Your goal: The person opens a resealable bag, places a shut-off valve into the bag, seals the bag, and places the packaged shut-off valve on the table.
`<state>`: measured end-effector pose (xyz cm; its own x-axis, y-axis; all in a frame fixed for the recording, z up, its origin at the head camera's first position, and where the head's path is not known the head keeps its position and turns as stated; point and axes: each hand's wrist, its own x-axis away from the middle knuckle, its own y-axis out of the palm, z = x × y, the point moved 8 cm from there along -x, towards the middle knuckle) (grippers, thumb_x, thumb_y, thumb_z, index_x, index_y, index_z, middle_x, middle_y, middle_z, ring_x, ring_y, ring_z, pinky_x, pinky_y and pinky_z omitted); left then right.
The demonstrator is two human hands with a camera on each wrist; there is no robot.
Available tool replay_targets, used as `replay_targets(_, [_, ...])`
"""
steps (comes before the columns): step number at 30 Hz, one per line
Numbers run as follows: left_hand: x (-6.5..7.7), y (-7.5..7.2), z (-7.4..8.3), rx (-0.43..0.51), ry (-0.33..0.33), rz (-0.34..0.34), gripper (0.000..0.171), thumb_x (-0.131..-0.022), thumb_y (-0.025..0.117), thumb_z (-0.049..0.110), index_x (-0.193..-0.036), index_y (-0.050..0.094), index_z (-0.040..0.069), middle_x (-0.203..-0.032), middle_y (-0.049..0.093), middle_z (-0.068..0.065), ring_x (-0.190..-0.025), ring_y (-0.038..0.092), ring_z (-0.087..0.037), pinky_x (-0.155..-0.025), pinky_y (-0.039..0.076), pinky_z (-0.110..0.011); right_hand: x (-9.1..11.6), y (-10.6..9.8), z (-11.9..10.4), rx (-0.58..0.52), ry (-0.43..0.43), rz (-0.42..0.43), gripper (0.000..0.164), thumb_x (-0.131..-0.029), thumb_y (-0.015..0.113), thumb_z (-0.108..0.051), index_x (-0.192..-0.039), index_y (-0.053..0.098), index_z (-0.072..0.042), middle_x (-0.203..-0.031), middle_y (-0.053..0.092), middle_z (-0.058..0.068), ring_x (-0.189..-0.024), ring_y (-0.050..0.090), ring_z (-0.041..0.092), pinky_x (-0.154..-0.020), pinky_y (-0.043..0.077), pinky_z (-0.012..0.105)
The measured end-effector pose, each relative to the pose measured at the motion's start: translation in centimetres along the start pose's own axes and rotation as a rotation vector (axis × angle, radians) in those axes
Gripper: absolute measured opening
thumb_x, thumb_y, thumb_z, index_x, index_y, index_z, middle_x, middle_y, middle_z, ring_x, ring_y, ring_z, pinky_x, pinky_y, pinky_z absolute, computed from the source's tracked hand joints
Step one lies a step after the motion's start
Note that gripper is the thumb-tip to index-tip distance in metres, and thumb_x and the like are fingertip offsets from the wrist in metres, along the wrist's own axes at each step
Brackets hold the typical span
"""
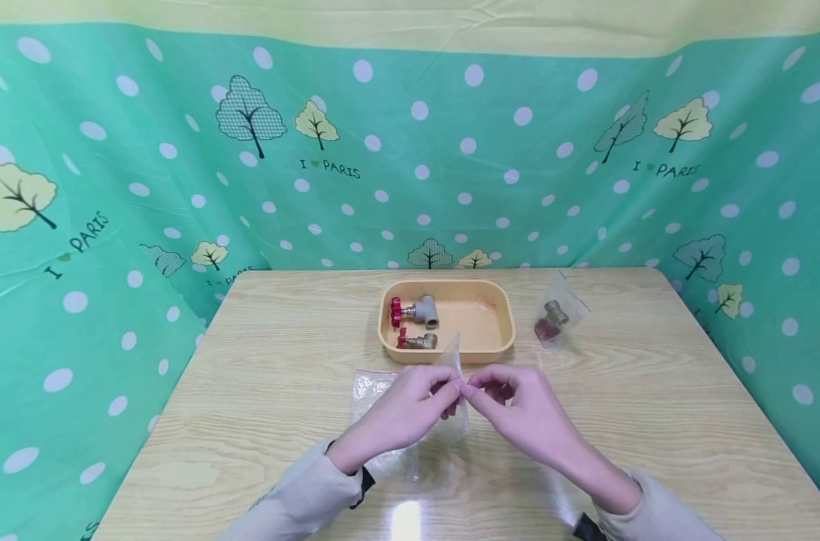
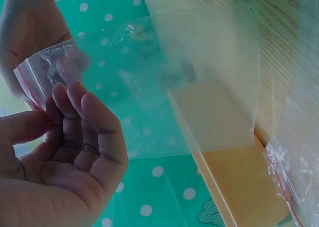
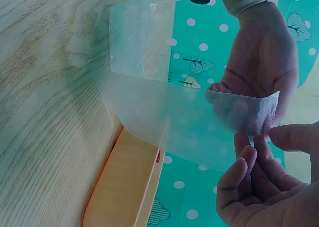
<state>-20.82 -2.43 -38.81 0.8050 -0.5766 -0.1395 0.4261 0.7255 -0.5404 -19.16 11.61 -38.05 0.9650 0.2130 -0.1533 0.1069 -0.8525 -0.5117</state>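
Above the table, in front of the tray, my left hand and right hand hold a clear zip bag by its red-lined top edge. Thumb and fingertips of each hand pinch that edge, with the two hands almost meeting. The bag's body hangs down, see-through, in both wrist views. Flat on the table beneath my left forearm lies another clear zip bag, partly covered by the arm.
A peach tray holds a grey valve with a red handle and a smaller metal valve, also red-handled. To its right lies a clear bag containing a metal valve with a red handle. Patterned green cloth surrounds the wooden table.
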Motion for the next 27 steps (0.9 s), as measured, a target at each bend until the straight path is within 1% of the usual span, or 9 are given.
replay_targets(5, [0.04, 0.04, -0.10, -0.001, -0.007, -0.001, 0.030, -0.109, 0.053, 0.016, -0.083, 0.067, 0.010, -0.070, 0.060, 0.006, -0.061, 0.049, -0.004, -0.056, 0.040, -0.021, -0.14, 0.05, -0.02, -0.007, -0.006, -0.005, 0.004, -0.095, 0.079, -0.020, -0.094, 0.079, -0.016, -0.072, 0.066, -0.009, -0.059, 0.056, 0.011, -0.049, 0.043, 0.024])
replay_targets(10, [0.05, 0.14, -0.23, 0.010, -0.012, -0.004, 0.029, -0.109, 0.053, 0.014, -0.084, 0.068, 0.009, -0.070, 0.061, 0.007, -0.062, 0.052, -0.004, -0.057, 0.043, -0.022, -0.13, 0.04, -0.11, -0.025, -0.020, -0.007, 0.004, -0.095, 0.078, -0.018, -0.093, 0.079, -0.014, -0.074, 0.066, -0.008, -0.061, 0.056, 0.011, -0.051, 0.044, 0.024])
replay_targets(15, [0.16, 0.28, -0.48, 0.026, -0.029, -0.007, 0.029, -0.109, 0.054, 0.015, -0.083, 0.066, 0.015, -0.071, 0.062, 0.008, -0.065, 0.056, -0.005, -0.060, 0.048, -0.023, -0.08, 0.15, -0.09, -0.030, -0.019, -0.016, 0.005, -0.095, 0.078, -0.017, -0.092, 0.078, -0.013, -0.078, 0.070, -0.007, -0.065, 0.059, 0.011, -0.054, 0.047, 0.024])
replay_targets(17, [0.20, 0.32, -0.54, 0.028, -0.035, -0.009, 0.029, -0.109, 0.054, 0.015, -0.083, 0.066, 0.017, -0.071, 0.062, 0.008, -0.065, 0.056, -0.005, -0.060, 0.048, -0.023, -0.08, 0.18, -0.05, -0.025, -0.019, -0.016, 0.005, -0.095, 0.077, -0.016, -0.091, 0.078, -0.013, -0.078, 0.070, -0.007, -0.066, 0.060, 0.011, -0.055, 0.047, 0.024])
replay_targets(21, [0.27, 0.34, -0.67, 0.023, -0.043, -0.008, 0.029, -0.109, 0.053, 0.016, -0.083, 0.066, 0.018, -0.072, 0.062, 0.009, -0.064, 0.056, -0.005, -0.058, 0.047, -0.023, -0.10, 0.19, 0.15, -0.012, -0.009, -0.013, 0.006, -0.095, 0.076, -0.012, -0.089, 0.077, -0.013, -0.077, 0.068, -0.009, -0.066, 0.060, 0.011, -0.057, 0.048, 0.025])
replay_targets(27, [0.40, 0.18, -0.87, 0.013, -0.059, -0.005, 0.030, -0.108, 0.053, 0.015, -0.081, 0.065, 0.018, -0.071, 0.062, 0.008, -0.062, 0.054, -0.005, -0.056, 0.046, -0.023, -0.13, 0.03, 0.46, 0.001, 0.017, -0.001, 0.012, -0.093, 0.073, -0.005, -0.086, 0.075, -0.014, -0.075, 0.067, -0.008, -0.069, 0.061, 0.011, -0.063, 0.052, 0.026])
